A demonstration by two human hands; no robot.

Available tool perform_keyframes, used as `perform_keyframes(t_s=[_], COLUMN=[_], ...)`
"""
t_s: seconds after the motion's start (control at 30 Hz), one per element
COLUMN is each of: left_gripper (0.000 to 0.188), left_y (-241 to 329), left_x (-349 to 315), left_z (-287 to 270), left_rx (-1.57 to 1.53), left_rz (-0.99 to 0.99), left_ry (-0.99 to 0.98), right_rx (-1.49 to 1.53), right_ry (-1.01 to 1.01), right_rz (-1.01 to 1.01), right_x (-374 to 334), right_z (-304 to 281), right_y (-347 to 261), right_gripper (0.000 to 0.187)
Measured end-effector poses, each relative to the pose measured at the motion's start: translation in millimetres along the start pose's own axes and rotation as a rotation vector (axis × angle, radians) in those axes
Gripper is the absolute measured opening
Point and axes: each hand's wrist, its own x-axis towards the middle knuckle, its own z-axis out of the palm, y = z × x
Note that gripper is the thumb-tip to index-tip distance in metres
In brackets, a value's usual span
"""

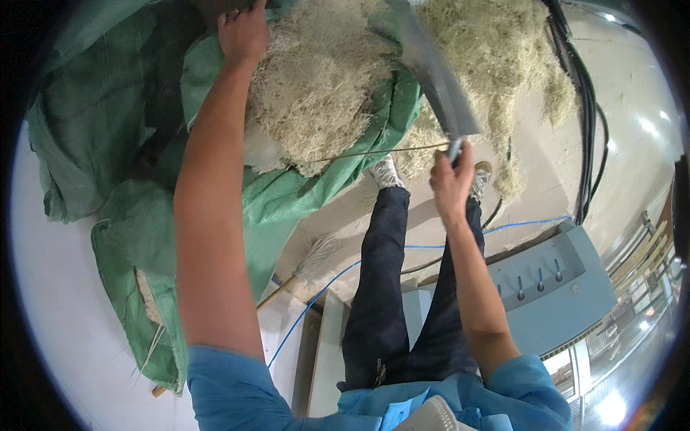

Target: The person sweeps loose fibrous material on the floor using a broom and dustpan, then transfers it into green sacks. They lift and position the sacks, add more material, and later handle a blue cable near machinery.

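Note:
A large green woven sack (269, 205) lies gaping, full of pale curly wood shavings (316, 93). At the top of the picture my left hand (243, 34) is closed on the sack's edge; its fingertips are partly hidden. My right hand (451, 183) grips the handle of a long, broad metal blade (447, 93), blurred by motion, which slants up and left over the right side of the sack. Whether the blade has teeth cannot be seen. A thin cord or stick (381, 151) runs between the sack and the blade's handle.
Loose shavings (496, 57) are heaped right of the sack. Black cables (588, 115) run down the right side, and a blue cable (327, 282) crosses behind my legs. A grey box with levers (553, 276) stands at lower right. A broom (313, 262) lies beside the sack.

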Motion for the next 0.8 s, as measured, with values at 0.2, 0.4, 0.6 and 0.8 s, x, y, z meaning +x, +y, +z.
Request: perform_keyframes(t_s=[0.2,0.4,0.6,0.8], left_gripper=[0.037,0.043,0.054,0.048], left_y=[-41.3,-127.6,-79.8,93.8], left_x=[11.5,31.3,3.9,-125.6], left_z=[-56.3,-100.7,-134.6,-165.3], left_rx=[-0.285,-0.201,-0.456,-1.006], left_rz=[-0.136,-0.063,0.011,-0.280], left_ry=[0.236,0.445,0.368,0.493], right_rx=[0.209,0.230,0.087,0.061], right_ry=[0.081,0.123,0.010,0.157], right_rz=[0.083,-0.014,0.032,0.072], right_x=[-14.6,-35.5,-40.2,2.0], right_z=[-41.2,-71.4,-120.5,-170.5], right_y=[-19.0,-40.0,-39.7,-54.2], right_gripper=[0.014,0.022,0.045,0.031])
